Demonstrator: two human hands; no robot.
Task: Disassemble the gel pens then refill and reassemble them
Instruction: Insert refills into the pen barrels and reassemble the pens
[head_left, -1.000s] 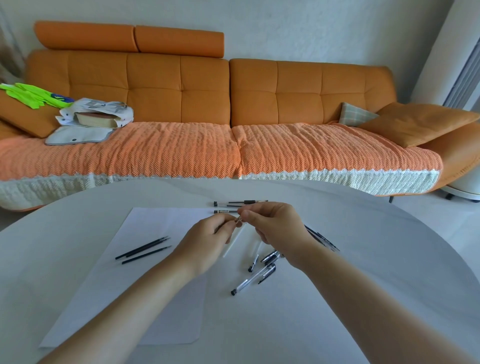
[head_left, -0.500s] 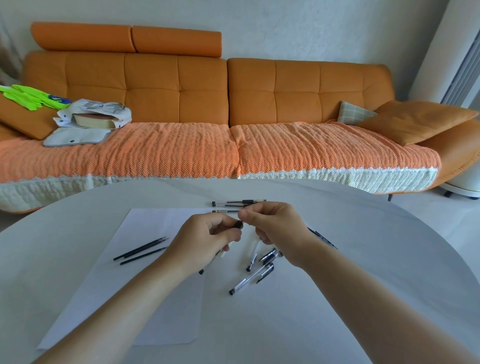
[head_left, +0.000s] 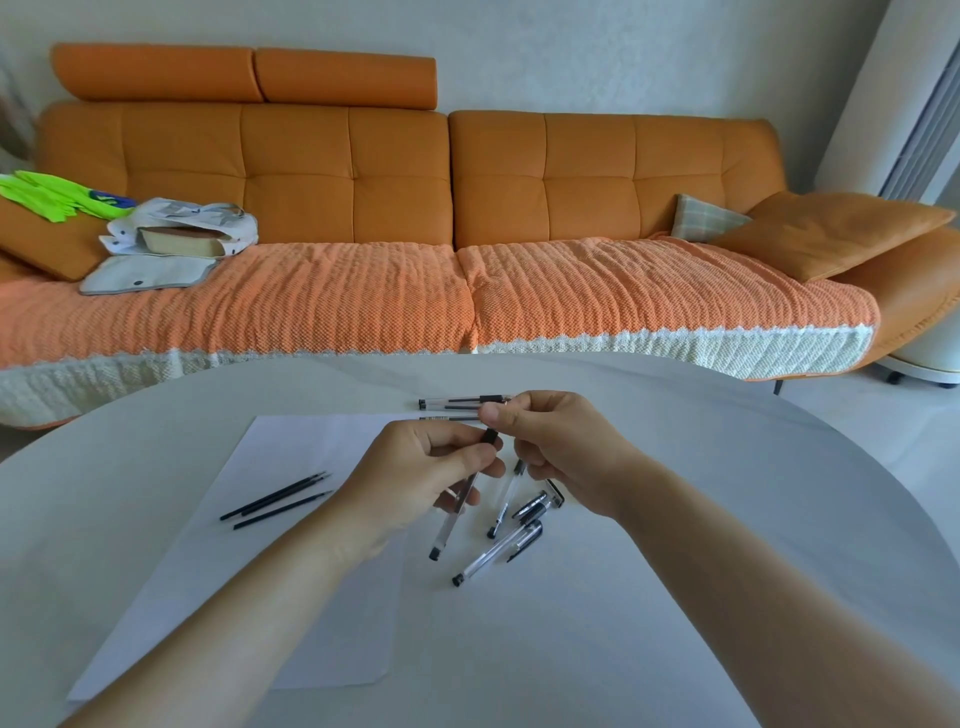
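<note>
My left hand (head_left: 426, 467) grips a clear gel pen (head_left: 451, 519) around its upper part. The barrel slants down toward me, and its black top end sits between my two hands. My right hand (head_left: 561, 447) is pinched with thumb and forefinger right at that black end; whether a small part sits in the pinch is hidden. Three thin black refills (head_left: 275, 501) lie side by side on a white paper sheet (head_left: 291, 447). Two whole pens (head_left: 452, 402) lie behind my hands. Loose pens (head_left: 498, 553) and black caps (head_left: 535, 506) lie scattered under my right wrist.
Everything rests on a round white table (head_left: 675, 519), whose far edge curves just beyond the pens. Behind it stands an orange sofa (head_left: 467, 208) with a bag and a book at its left end and cushions at its right.
The pen has swung from lying level between my hands to slanting down below my left hand, so its barrel now shows. My right hand's pinch stays at the top end.
</note>
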